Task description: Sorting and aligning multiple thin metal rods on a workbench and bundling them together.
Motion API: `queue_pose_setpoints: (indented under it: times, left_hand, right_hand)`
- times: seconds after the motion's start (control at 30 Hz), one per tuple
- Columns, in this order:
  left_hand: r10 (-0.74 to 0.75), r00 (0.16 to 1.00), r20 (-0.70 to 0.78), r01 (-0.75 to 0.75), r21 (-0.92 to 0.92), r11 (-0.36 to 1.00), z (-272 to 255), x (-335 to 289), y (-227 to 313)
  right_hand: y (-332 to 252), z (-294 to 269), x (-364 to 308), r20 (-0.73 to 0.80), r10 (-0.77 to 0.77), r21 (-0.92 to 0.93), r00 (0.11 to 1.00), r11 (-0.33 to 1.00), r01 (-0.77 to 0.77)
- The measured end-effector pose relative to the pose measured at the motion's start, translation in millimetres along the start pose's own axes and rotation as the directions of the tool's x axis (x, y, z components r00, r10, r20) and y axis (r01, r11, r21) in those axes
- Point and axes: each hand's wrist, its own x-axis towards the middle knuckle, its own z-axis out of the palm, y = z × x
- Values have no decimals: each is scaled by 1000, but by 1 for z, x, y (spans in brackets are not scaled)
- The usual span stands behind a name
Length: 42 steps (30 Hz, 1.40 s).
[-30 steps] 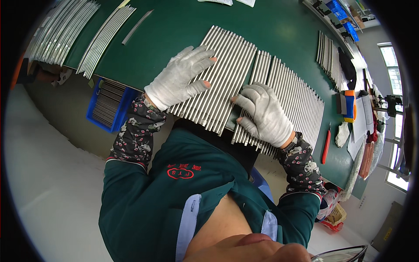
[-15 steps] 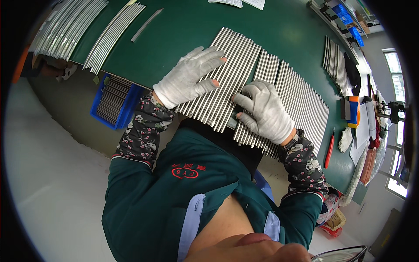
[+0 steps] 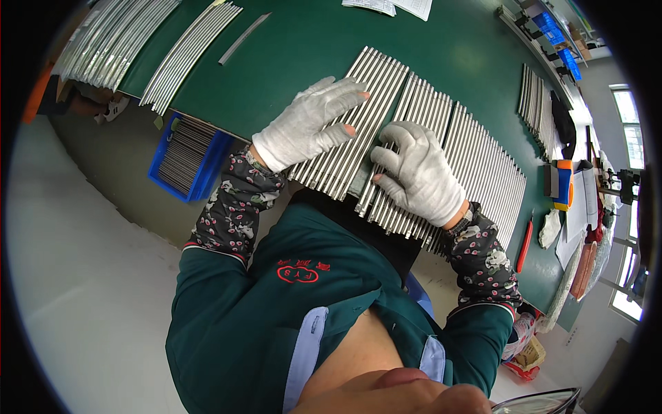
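Thin silvery metal rods lie side by side on the green table in three groups, a left group (image 3: 380,81), a middle group (image 3: 425,105) and a right group (image 3: 487,169). Both hands wear white gloves with some fingertips bare. Stretched flat over the left group, my left hand (image 3: 309,125) is open, its thumb apart from the fingers. My right hand (image 3: 419,174) rests on the middle group beside a narrow gap. Its fingers are bent, and thumb and forefinger stay apart over the rods at that group's left edge.
More rods (image 3: 193,52) and plastic-wrapped rods (image 3: 117,41) lie at the far left, near a single loose strip (image 3: 245,38). Below the table edge stands a blue crate (image 3: 219,162) of rods. Red-handled pliers (image 3: 525,245) and another rod bundle (image 3: 534,110) lie on the right.
Several rods have shifted right from the left group to the middle one, so the left group is narrower and the middle wider. Both hands keep nearly the same pose; the view has shifted slightly.
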Motion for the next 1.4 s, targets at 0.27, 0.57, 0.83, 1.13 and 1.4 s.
queue_pose_setpoints:
  times: [0.27,0.57,0.83,1.13,1.4]
  left_hand:
    - [-38,999,-9,37,-114,993,-2,-2,-3]
    - [-21,995,-97,10,-115,993,1,-3,-5]
    - [-113,993,-25,103,-257,961,-6,-5,-3]
    - [-137,990,-34,116,-350,930,-6,-7,-4]
    - [-182,980,-80,135,-400,907,-7,-7,-3]
  right_hand:
    - [-2,9,8,35,36,-29,999,999,-35]
    - [-4,15,21,-2,56,-38,998,998,-56]
    - [-2,22,28,-90,29,17,995,999,-28]
    - [-8,24,42,-38,82,-52,996,995,-84]
    - [-5,27,57,-65,27,-108,998,994,-34]
